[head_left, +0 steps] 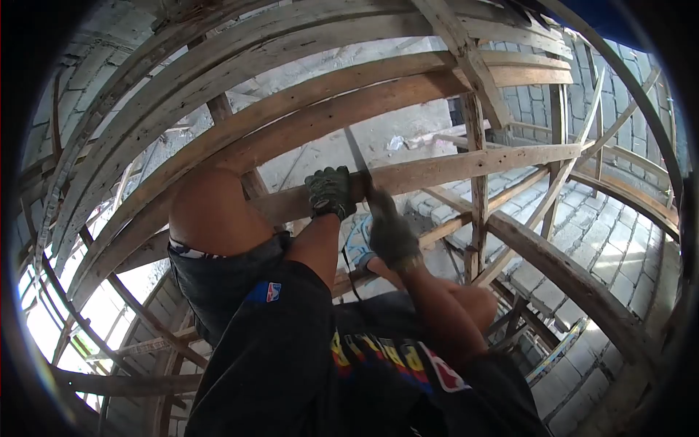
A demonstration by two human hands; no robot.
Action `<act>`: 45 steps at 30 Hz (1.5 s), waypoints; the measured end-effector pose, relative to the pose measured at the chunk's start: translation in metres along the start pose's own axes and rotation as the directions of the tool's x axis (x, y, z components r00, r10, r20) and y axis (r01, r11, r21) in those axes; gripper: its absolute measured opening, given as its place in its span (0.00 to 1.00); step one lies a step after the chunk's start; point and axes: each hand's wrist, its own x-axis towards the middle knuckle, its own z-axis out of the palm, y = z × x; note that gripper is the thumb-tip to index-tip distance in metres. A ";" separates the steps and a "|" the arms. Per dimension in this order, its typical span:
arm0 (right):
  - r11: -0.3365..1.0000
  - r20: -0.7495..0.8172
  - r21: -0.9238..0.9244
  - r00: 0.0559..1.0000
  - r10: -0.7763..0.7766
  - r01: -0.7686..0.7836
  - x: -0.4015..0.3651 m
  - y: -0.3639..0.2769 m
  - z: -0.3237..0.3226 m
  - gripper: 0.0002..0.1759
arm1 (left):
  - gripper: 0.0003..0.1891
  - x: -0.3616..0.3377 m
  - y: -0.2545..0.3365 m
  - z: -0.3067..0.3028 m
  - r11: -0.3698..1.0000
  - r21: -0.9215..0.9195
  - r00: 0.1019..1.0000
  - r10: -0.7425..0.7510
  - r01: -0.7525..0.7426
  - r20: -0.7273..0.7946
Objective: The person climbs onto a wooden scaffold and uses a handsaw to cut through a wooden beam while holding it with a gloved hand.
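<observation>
My left hand (331, 191), in a dark green glove, is closed over the edge of a horizontal wooden plank (466, 166). Just to its right and lower, my gloved right hand (392, 233) is closed around what looks like a thin dark bar (357, 154), which runs up past the plank. What the bar is cannot be made out. The two hands almost touch at the plank. My bare knee (211, 211) is bent up at the left, beside dark shorts and a black shirt.
I am perched inside a frame of curved wooden ribs (306, 116) and cross battens. An upright post (477, 189) stands right of my hands. Grey block walls (604, 247) lie below at the right, a concrete floor (408, 131) beyond, and bright open gaps at the lower left.
</observation>
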 end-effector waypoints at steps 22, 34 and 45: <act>0.998 0.078 -0.035 0.995 0.057 -0.055 -0.040 0.008 -0.001 0.38 | 0.35 -0.005 -0.002 -0.005 0.999 -0.040 0.999 0.025 -0.026 -0.035; 0.982 -0.038 -0.143 0.991 -0.128 0.122 0.024 0.006 0.001 0.40 | 0.29 0.000 -0.001 0.006 0.998 -0.063 0.999 0.008 -0.011 -0.047; 0.998 -0.039 -0.059 0.999 -0.023 0.020 -0.018 -0.001 -0.004 0.28 | 0.33 -0.007 -0.005 -0.002 0.997 -0.073 1.000 -0.002 0.003 0.008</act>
